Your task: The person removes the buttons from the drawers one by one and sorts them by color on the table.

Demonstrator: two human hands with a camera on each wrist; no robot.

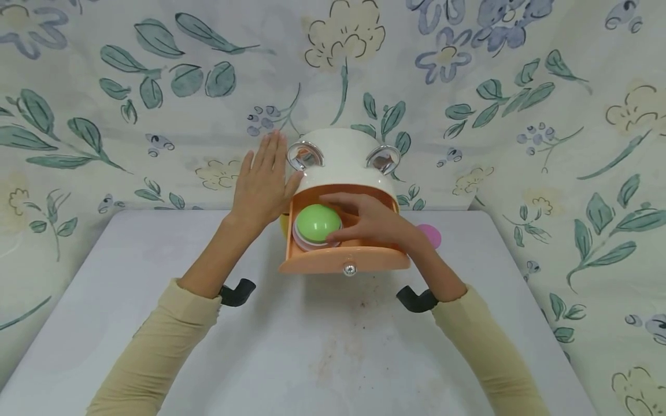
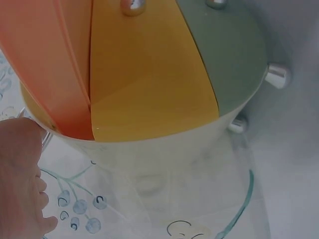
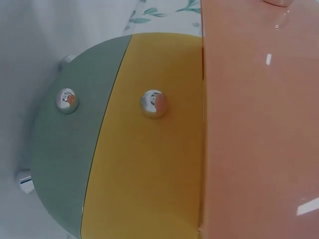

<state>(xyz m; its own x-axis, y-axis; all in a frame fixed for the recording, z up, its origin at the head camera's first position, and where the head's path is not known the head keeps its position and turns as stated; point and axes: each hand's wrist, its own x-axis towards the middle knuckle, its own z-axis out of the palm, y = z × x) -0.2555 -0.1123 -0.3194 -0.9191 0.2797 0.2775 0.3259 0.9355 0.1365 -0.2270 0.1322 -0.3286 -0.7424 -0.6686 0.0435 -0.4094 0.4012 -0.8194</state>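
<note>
A white rounded cabinet (image 1: 340, 156) stands on the table with its orange drawer (image 1: 346, 260) pulled out. Inside the drawer, on the left, sits a round container with a bright green domed top (image 1: 317, 222) and a pale pink base. My right hand (image 1: 372, 219) reaches into the drawer from the right, its thumb at the green top's edge and its fingers spread behind it. Against the cabinet's left side lies my left hand (image 1: 262, 185), fingers extended upward. The left wrist view shows part of that hand (image 2: 20, 179) beside the cabinet's rim.
Below the orange drawer are a yellow drawer front (image 3: 144, 149) and a green one (image 3: 75, 139), both with chrome knobs. Chrome rings (image 1: 384, 159) sit on the cabinet's top. A pink disc (image 1: 429, 236) lies right of the cabinet. Floral cloth (image 1: 208, 115) hangs behind the table.
</note>
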